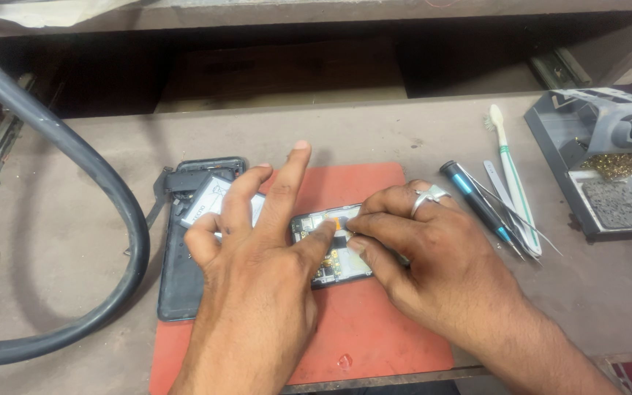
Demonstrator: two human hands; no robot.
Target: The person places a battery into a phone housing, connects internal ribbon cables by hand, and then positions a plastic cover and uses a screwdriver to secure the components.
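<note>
Centrally, your left hand (257, 249) and right hand (418, 249) meet over an opened phone (330, 256) lying on a red mat (374, 322) on the surface (60, 241). Your left thumb presses on the phone's exposed board, the other fingers splayed upward and holding nothing. Your right fingertips pinch at a small part on the same board; a ring (430, 195) shows on one finger. Just left of the phone lies a dark back cover (181, 285). To the right rest a screwdriver (477, 201), tweezers (510, 212), a toothbrush (510, 172) and a soldering stand (601, 168); a thick hose (122, 205) curves at left.
</note>
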